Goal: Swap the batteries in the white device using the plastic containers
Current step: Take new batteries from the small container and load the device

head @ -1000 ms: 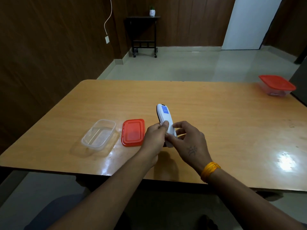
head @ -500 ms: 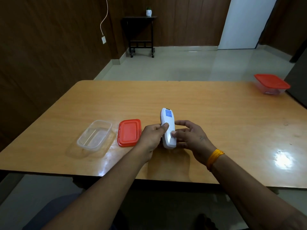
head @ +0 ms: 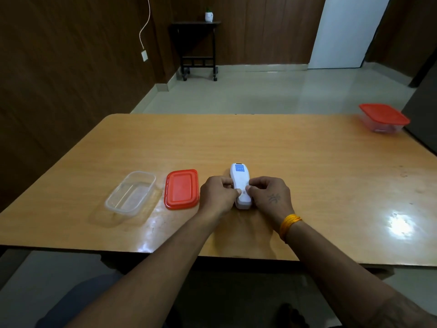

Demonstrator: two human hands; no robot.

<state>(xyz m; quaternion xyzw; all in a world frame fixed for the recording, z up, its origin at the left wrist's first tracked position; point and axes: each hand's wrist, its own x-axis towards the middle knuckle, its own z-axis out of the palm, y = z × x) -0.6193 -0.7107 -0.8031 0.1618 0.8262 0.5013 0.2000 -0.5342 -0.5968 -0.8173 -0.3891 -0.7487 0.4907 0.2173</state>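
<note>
I've lowered the white device [head: 241, 185] toward the table [head: 307, 162], left hand [head: 218, 195] and right hand [head: 272, 195] both gripping it, thumbs on its back, likely ready to slide off the battery cover.

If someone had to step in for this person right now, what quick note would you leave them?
Left hand and right hand both grip the white device, back side up, thumbs on its lower back.
Open clear container and its red lid lie left of the device; a second, lidded container sits at the table's far right corner.
Done: one container opened.
Left: open the battery cover, swap batteries; none visible yet.
</note>
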